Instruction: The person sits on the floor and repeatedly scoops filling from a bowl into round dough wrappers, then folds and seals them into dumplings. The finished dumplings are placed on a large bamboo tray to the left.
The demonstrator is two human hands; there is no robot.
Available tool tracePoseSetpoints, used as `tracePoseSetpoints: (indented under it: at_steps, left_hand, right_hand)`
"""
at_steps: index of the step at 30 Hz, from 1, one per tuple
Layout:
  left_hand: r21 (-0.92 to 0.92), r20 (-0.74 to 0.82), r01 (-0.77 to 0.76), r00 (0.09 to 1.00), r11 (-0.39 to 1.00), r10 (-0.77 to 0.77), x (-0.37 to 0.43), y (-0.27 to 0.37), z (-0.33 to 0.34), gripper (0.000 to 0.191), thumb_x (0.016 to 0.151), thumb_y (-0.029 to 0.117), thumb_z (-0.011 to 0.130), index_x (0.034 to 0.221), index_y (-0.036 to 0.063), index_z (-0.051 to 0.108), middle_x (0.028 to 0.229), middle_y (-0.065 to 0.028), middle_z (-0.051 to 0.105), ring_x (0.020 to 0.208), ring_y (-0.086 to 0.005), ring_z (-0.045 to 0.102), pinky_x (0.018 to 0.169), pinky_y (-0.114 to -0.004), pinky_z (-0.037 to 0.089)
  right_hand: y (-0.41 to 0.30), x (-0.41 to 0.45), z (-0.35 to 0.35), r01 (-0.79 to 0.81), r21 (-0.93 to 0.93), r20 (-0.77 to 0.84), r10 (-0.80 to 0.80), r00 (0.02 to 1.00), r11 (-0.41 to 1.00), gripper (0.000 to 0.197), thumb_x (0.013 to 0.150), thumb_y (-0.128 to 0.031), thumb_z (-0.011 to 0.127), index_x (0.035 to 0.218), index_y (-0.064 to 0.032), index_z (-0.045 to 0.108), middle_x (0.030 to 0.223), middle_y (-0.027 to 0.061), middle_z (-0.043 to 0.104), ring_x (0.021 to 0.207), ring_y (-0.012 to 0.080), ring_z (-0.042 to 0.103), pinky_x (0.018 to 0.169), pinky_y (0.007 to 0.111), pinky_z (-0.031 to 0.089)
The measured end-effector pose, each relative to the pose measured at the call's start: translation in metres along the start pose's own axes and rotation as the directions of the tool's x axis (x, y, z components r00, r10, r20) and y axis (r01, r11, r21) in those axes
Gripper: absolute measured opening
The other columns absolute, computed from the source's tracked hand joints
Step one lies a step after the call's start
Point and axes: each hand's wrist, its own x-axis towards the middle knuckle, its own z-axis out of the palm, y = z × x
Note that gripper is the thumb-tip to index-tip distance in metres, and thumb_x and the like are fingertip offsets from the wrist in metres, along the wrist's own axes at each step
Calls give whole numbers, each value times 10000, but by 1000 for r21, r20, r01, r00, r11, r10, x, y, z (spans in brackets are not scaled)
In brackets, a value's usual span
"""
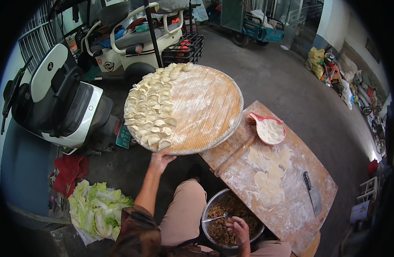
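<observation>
My left hand [161,161] grips the near rim of a round, floured slatted tray [205,106]. Rows of folded dumplings [150,106] cover the tray's left side. Over a metal bowl of minced filling [224,205] hangs my right hand [238,226], its fingers curled beside a metal spoon [215,219] that rests in the bowl; whether it touches the spoon I cannot tell. Flat round dough wrappers [269,176] lie overlapping on the floured wooden board [229,180]. A red scoop of flour [270,130] sits at the board's far end, and a cleaver [313,196] lies near its right edge.
Cabbage leaves [97,210] lie on the ground at lower left, near a red cloth [70,173]. A white scooter [68,102] stands left of the tray, and a cream-coloured vehicle [132,48] behind it. Bags and clutter [338,70] line the right wall.
</observation>
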Motion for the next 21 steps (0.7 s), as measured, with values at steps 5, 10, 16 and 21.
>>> tracePoseSetpoints:
  at_steps: [5, 10, 16, 21]
  left_hand:
    - [96, 85, 105, 990, 990, -113, 11, 47, -43, 399, 778, 94, 684, 1158, 31, 583, 1057, -121, 662, 915, -272, 648, 770, -451, 554]
    - [102, 25, 122, 992, 987, -126, 23, 78, -46, 485, 759, 108, 669, 1213, -14, 549, 1121, -143, 641, 1018, -307, 616, 902, -508, 498]
    - [27, -9, -10, 1000, 1000, 10, 28, 81, -65, 537, 785, 145, 673, 1282, 27, 509, 1202, -122, 602, 1095, -293, 577, 940, -481, 470]
    - [-29, -100, -178, 980, 984, 175, 6, 47, -43, 564, 829, 166, 668, 1350, 119, 457, 1214, -88, 582, 1110, -261, 551, 951, -466, 453]
  right_hand:
    - [-3, -1, 2, -11, -16, 0, 11, 1000, 1000, 449, 882, -265, 643, 1218, 19, 555, 1118, 144, 644, 949, 227, 666, 771, 303, 533]
    - [-4, -4, -1, -20, -40, -27, 19, 999, 999, 447, 891, -262, 638, 1223, 22, 546, 1112, 149, 646, 946, 232, 670, 766, 308, 546]
    - [-1, 0, 1, -11, -49, -2, 11, 1000, 999, 427, 887, -267, 620, 1214, 1, 565, 1116, 127, 647, 962, 221, 662, 768, 304, 524]
    - [2, 1, 0, 0, -27, -10, -1, 1000, 1000, 404, 894, -231, 626, 1220, 0, 564, 1118, 124, 647, 957, 212, 661, 760, 290, 524]
